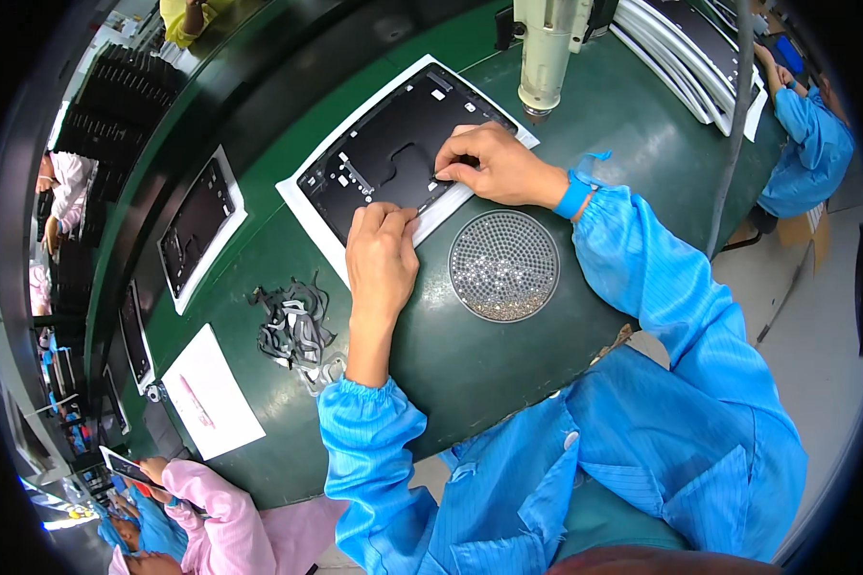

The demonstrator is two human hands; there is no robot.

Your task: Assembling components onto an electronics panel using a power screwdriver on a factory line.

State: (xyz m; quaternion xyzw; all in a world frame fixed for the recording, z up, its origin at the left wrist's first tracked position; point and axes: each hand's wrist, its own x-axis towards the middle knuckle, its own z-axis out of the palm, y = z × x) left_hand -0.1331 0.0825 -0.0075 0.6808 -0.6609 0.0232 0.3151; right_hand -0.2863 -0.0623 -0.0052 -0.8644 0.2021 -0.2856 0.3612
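Observation:
A flat black panel (pixel 391 123), fitted with small white and metallic parts, lies on a white foam sheet (pixel 314 216) in front of me. My left hand (pixel 382 251) rests at its near edge with bent fingers drawn together; whatever they pinch is hidden. Over the panel's right part, my right hand (pixel 497 165) closes thumb and forefinger on something too small to make out. A thin dark cable (pixel 390 165) curves across the panel between the hands. Just right of my left hand sits a round perforated tray (pixel 503 251) with many tiny metal pieces, probably screws, gathered toward its near side.
Grey and black strips (pixel 297 321) lie heaped left of my left forearm. Farther left are white paper (pixel 225 407) with a pink pen (pixel 198 401) and another black panel (pixel 198 228). A pale cylindrical tool (pixel 544 62) hangs beyond my right hand, near stacked white trays (pixel 676 59). Co-workers sit at both sides.

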